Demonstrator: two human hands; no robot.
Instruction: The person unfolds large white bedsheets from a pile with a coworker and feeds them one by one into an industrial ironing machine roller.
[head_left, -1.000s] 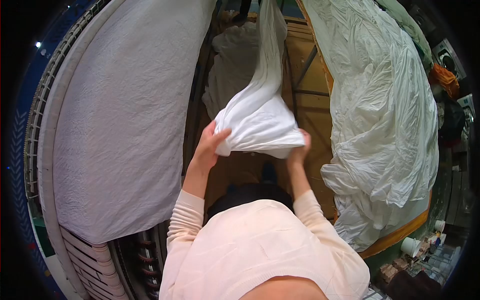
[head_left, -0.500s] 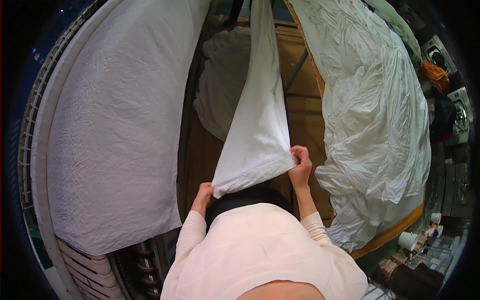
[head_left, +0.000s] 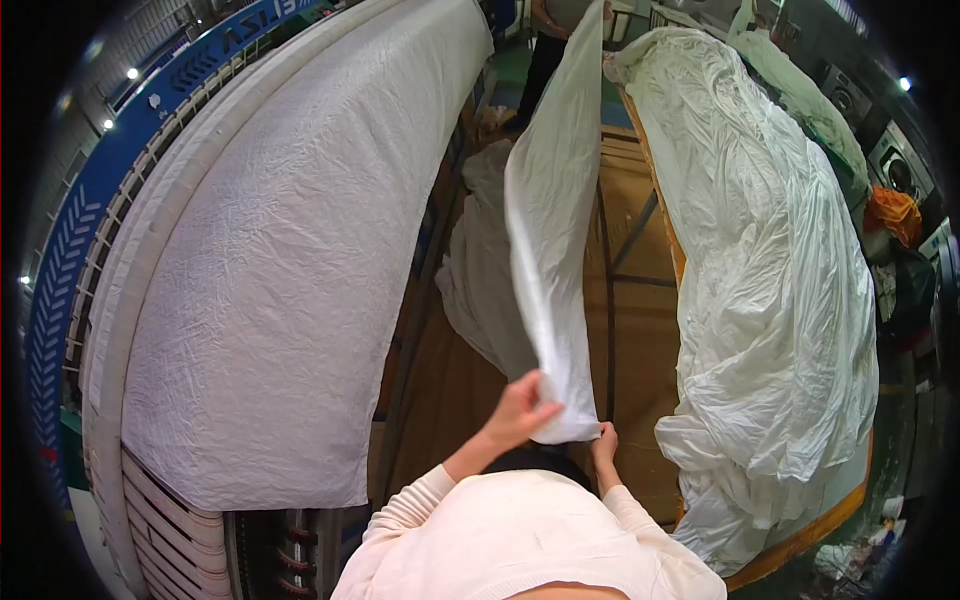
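A long white sheet (head_left: 555,220) stretches from my hands to a person (head_left: 560,40) at the far end, whose hand is at its top. My left hand (head_left: 515,412) is at the near left edge of the sheet, fingers curled round the cloth and slightly blurred. At the near right corner, my right hand (head_left: 606,443) pinches the sheet. The near end is narrow, with its left edge turned inward. Below and left of the stretched sheet, a greyish heap of cloth (head_left: 480,260) hangs in shadow.
To the left stands a machine bed covered with a smooth white cloth (head_left: 270,290), beside a blue frame (head_left: 60,270). A wood-edged table on the right bears crumpled white sheets (head_left: 770,270). Brown boards (head_left: 640,360) lie between. An orange cloth (head_left: 893,215) and washing machines (head_left: 897,165) are far right.
My left hand has moved right and inward, bringing its sheet edge toward my right hand, so the near end is narrower. My view has tilted up, showing more of the person opposite.
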